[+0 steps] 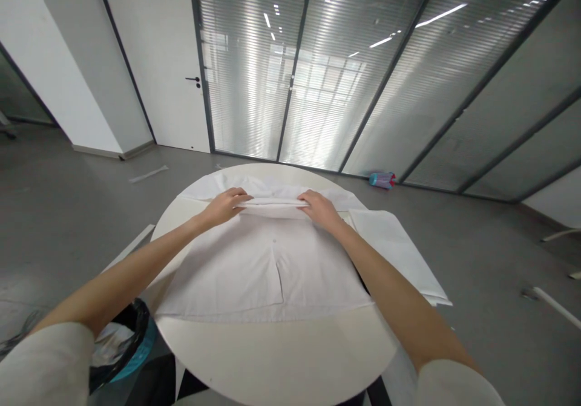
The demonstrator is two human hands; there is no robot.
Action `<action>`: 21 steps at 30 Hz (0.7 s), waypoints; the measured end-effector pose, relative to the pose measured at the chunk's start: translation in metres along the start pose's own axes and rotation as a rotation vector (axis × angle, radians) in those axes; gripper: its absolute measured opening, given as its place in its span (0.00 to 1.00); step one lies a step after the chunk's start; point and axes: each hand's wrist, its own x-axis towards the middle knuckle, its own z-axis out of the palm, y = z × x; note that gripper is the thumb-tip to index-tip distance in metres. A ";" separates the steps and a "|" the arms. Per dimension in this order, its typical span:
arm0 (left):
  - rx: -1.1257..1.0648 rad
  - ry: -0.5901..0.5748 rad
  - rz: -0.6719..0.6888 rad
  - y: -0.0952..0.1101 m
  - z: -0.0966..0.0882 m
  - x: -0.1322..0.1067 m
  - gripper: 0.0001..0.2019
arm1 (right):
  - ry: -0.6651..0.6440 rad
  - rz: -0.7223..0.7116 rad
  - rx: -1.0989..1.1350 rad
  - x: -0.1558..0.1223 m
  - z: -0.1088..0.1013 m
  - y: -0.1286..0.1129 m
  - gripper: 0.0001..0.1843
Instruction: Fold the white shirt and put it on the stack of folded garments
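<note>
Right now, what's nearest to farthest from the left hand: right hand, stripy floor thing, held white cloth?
From the left hand:
1. White cloth, in its grip.
2. Right hand, across the cloth.
3. Stripy floor thing, farther right.

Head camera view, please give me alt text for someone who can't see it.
A person's left hand and right hand pinch a fold of a white garment spread on a round white table. A blue bin with a black liner stands at lower left; a white door and a glass partition lie beyond.

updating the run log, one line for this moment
left hand: pinching white garment | right hand: pinching same garment | garment: on round table
</note>
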 end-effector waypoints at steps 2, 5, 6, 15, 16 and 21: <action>0.043 0.124 0.027 -0.001 -0.004 0.003 0.15 | 0.077 0.029 -0.084 0.002 -0.012 -0.007 0.09; 0.043 0.190 0.156 0.005 -0.011 -0.010 0.14 | 0.038 -0.007 -0.186 -0.014 -0.025 -0.021 0.09; 0.018 0.130 0.217 0.009 -0.013 -0.019 0.14 | -0.069 -0.036 -0.193 -0.023 -0.025 -0.025 0.09; -0.066 -0.027 -0.217 -0.033 0.011 0.032 0.21 | -0.204 0.210 -0.018 0.006 0.011 0.017 0.21; -0.049 -0.051 -0.246 -0.043 0.020 0.050 0.20 | -0.182 0.247 -0.025 0.019 0.014 0.024 0.22; 0.003 -0.306 -0.311 -0.078 0.069 0.117 0.22 | -0.069 0.374 -0.115 0.071 0.032 0.048 0.27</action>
